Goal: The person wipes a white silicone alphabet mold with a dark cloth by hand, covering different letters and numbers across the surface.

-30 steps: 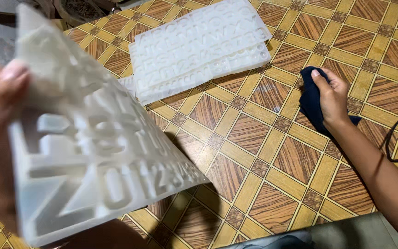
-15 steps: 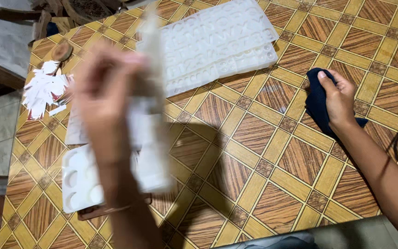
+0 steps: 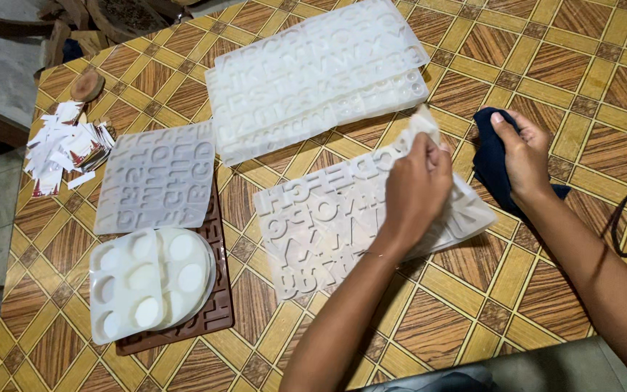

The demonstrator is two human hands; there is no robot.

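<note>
Gripping the far corner of the white letter mould (image 3: 328, 225), the left hand (image 3: 416, 185) has its fingers pinched shut on that edge; the mould lies flat mid-table. At three o'clock, the right hand (image 3: 524, 156) clasps a dark cloth (image 3: 489, 163). Best to keep the corner taut and wipe with light strokes so the soft sheet stays flat

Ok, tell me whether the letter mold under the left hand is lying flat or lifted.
Mostly flat: the letter mold rests on the table, but the left hand pinches its far corner upward.
</note>
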